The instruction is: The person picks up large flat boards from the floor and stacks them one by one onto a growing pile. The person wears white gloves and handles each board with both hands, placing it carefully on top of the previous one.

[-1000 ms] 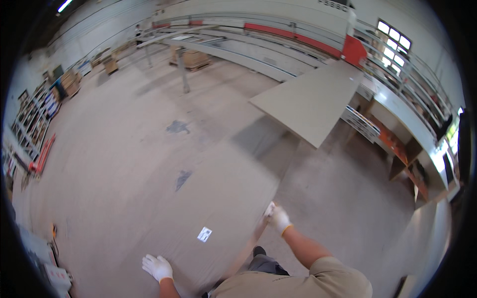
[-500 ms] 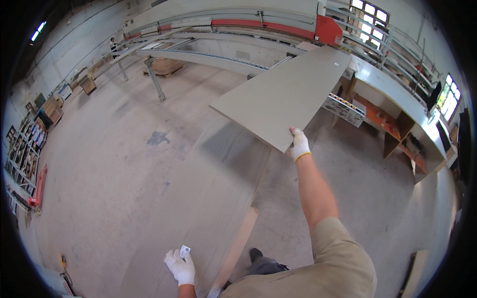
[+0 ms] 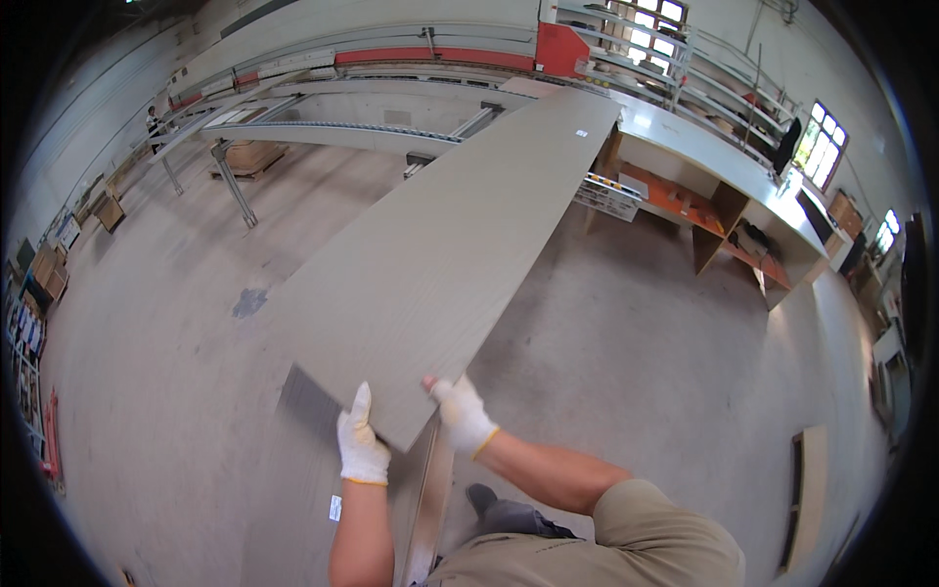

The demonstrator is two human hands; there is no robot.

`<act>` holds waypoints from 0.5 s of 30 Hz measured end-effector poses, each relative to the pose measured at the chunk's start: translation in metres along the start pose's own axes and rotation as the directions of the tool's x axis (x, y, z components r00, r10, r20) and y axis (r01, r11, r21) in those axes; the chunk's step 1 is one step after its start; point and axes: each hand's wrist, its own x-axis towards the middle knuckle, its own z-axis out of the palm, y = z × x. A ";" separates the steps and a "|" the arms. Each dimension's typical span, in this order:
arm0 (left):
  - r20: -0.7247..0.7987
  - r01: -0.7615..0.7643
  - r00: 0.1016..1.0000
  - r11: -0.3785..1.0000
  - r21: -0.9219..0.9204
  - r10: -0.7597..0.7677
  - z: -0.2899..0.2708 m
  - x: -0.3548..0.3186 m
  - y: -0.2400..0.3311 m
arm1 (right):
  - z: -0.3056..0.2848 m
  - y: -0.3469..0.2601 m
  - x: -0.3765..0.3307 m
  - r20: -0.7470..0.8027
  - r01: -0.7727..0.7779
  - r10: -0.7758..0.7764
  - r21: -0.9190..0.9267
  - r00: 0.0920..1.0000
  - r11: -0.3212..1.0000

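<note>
A long grey-beige panel (image 3: 455, 240) slants from in front of me toward the machine at the back, with a small white label near its far end. My right hand (image 3: 464, 416), in a white glove, grips its right edge close to the near corner. At the panel's near end my left hand (image 3: 362, 442), also gloved, holds the edge with the thumb up; its other fingers are partly hidden. Below lies another grey panel (image 3: 289, 519), which bears a small white label (image 3: 335, 508) beside my left forearm. The upper panel partly covers it.
A long machine with a red band (image 3: 430, 61) and metal support rails (image 3: 342, 132) spans the back. To the right stands a workbench (image 3: 675, 132) with open shelves. A wooden frame piece (image 3: 808, 489) is at the lower right. Far left, a person (image 3: 153, 125) stands.
The upper panel has come nearer to me. My left hand has left the lower panel and taken hold of the upper one's near end. My right hand has moved closer to my body.
</note>
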 end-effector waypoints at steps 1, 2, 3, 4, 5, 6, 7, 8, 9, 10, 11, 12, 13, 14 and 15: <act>-0.075 -0.069 0.994 0.988 0.136 0.080 -0.011 -0.014 0.007 | 0.009 0.005 -0.023 -0.007 -0.073 0.073 -0.024 0.997 0.997; -0.105 -0.098 0.988 0.984 0.148 0.114 -0.023 -0.031 0.015 | 0.014 0.011 -0.043 -0.012 -0.135 0.135 -0.152 0.991 0.979; -0.134 -0.131 0.979 0.977 0.167 0.154 -0.039 -0.050 0.026 | 0.022 0.018 -0.061 -0.018 -0.192 0.195 -0.272 0.981 0.943; -0.174 -0.165 0.965 0.968 0.189 0.199 -0.055 -0.072 0.038 | 0.028 0.029 -0.076 -0.023 -0.249 0.261 -0.390 0.965 0.887; -0.214 -0.174 0.951 0.960 0.220 0.221 -0.072 -0.095 0.048 | 0.025 0.045 -0.086 0.159 -0.295 0.340 -0.249 0.927 0.922; -0.251 -0.180 0.938 0.954 0.240 0.240 -0.086 -0.117 0.056 | 0.013 0.061 -0.088 0.336 -0.359 0.378 -0.118 0.863 0.926; -0.294 -0.186 0.919 0.946 0.264 0.263 -0.101 -0.141 0.065 | 0.001 0.074 -0.087 0.511 -0.448 0.385 0.000 0.768 0.894; -0.308 -0.184 0.915 0.949 0.257 0.261 -0.117 -0.167 0.074 | -0.016 0.071 -0.079 0.388 -0.496 0.474 -0.048 0.791 0.867; -0.314 -0.178 0.915 0.953 0.247 0.252 -0.130 -0.191 0.082 | -0.040 0.076 -0.057 0.301 -0.548 0.494 0.129 0.816 0.826; -0.328 -0.175 0.911 0.954 0.242 0.250 -0.144 -0.217 0.088 | -0.068 0.073 -0.032 0.233 -0.400 0.359 0.164 0.904 0.902; -0.340 -0.167 0.908 0.955 0.245 0.246 -0.153 -0.242 0.092 | -0.088 0.052 -0.014 0.189 -0.336 0.291 0.292 0.938 0.895; -0.343 -0.160 0.907 0.953 0.256 0.245 -0.164 -0.265 0.100 | -0.110 0.029 0.003 0.145 -0.258 0.217 0.417 0.965 0.872; -0.375 -0.171 0.887 0.945 0.279 0.271 -0.179 -0.294 0.104 | -0.086 0.003 0.005 0.063 -0.247 0.246 0.457 0.967 0.854; -0.427 -0.158 0.856 0.934 0.321 0.291 -0.195 -0.321 0.104 | -0.070 -0.010 0.001 -0.032 -0.214 0.263 0.493 0.964 0.843; -0.454 -0.132 0.842 0.927 0.352 0.292 -0.210 -0.340 0.101 | -0.078 -0.007 -0.004 -0.042 -0.226 0.273 0.449 0.961 0.865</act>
